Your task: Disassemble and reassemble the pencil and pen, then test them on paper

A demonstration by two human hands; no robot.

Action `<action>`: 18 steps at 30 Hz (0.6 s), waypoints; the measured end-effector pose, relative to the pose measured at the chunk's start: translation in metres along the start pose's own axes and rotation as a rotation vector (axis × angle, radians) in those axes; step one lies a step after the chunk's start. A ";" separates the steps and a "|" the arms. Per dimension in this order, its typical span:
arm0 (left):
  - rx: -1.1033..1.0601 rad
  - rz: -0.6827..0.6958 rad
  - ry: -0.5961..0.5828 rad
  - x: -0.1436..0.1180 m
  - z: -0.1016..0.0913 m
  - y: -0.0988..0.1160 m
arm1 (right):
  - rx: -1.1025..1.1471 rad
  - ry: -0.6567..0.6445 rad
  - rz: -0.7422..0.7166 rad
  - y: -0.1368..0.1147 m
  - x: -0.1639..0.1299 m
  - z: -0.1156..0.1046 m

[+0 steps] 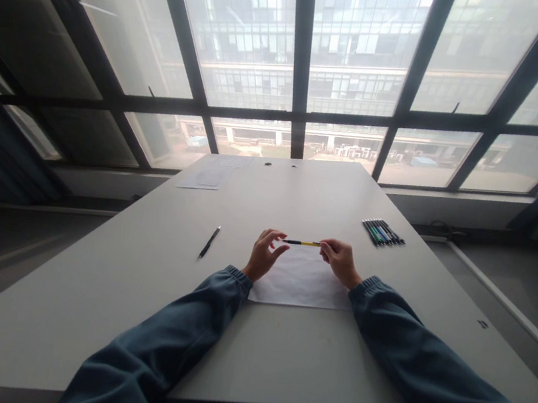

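Both hands meet over the middle of the grey table [130,315], and between them a yellow pen [304,242] lies level in the air, just above a white sheet of paper [301,286]. The right hand [340,259] pinches the pen's right end between thumb and fingertips, its other fingers curled in beneath. The left hand [265,253] meets the pen's dark left tip with thumb and forefinger, the rest of its fingers loosely bent; whether it grips the tip firmly or only touches it is hard to tell at this size, though it looks like a light pinch. The sheet lies flat under both wrists, its near edge reaching back between the two blue sleeves. Off to the left of the left hand, well apart, a black pen [209,242] lies alone on the table at a slant. Beyond and to the right of the right hand, a row of pens [383,233] sits side by side. Far past the left hand, near the window end of the table, lies another sheet [204,180].
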State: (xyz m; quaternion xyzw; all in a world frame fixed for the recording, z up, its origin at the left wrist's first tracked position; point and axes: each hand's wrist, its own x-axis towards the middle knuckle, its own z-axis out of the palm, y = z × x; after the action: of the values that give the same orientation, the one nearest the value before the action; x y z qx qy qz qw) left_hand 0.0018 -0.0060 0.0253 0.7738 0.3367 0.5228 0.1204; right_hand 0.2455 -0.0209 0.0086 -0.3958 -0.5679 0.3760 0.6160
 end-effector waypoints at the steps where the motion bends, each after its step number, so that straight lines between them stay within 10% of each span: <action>1: 0.005 0.006 -0.001 0.000 0.000 0.000 | -0.001 0.000 0.000 0.000 0.000 0.000; 18: 0.005 -0.022 0.005 0.000 0.001 0.000 | -0.012 -0.003 -0.003 -0.001 0.000 0.000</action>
State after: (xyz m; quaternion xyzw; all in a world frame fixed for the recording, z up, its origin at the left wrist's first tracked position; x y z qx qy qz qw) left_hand 0.0029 -0.0057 0.0247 0.7692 0.3467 0.5224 0.1236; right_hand 0.2458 -0.0216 0.0093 -0.3983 -0.5716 0.3722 0.6133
